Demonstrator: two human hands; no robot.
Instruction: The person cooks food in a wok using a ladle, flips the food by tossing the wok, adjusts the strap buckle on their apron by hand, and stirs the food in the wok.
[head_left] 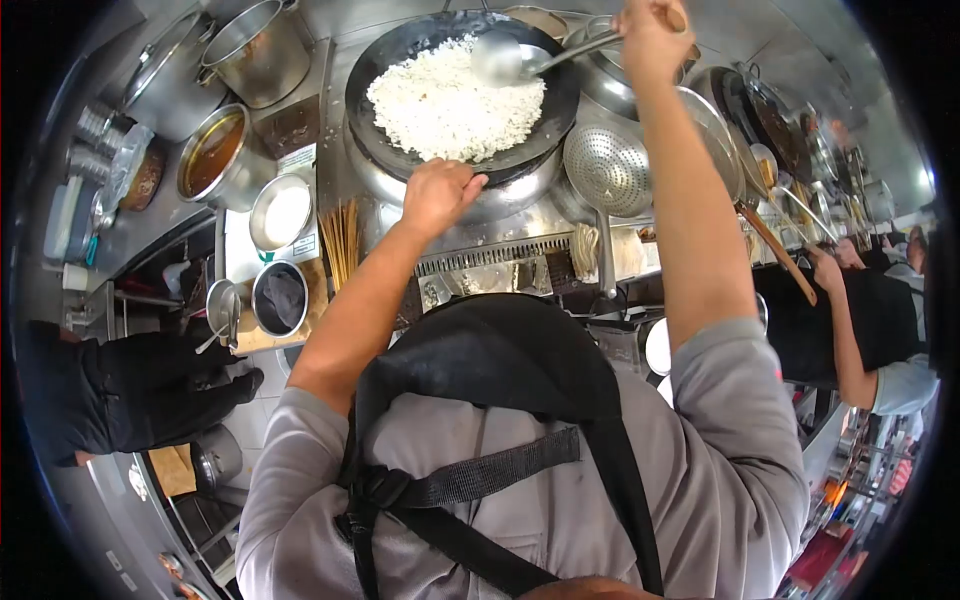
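A large black wok [365, 110] sits on the stove burner, filled with loose white rice [440, 100]. My left hand [438, 197] is closed on the wok's near rim, its thumb along the edge. High at the upper right, my right hand [657, 45] grips the handle of a metal ladle [497, 60]. The ladle's bowl is over the right part of the rice and blurred by motion; I cannot tell how deep it reaches. Right of the wok lies a round perforated skimmer [607, 170], its handle pointing towards me.
Left of the stove stand a pot of reddish-brown sauce [215, 155], a bowl of white contents [282, 212], a bundle of thin sticks [341, 240] and tall steel pots [258, 60]. A co-worker's arm [850, 340] holds a wooden handle at right; another person [120, 390] stands at left.
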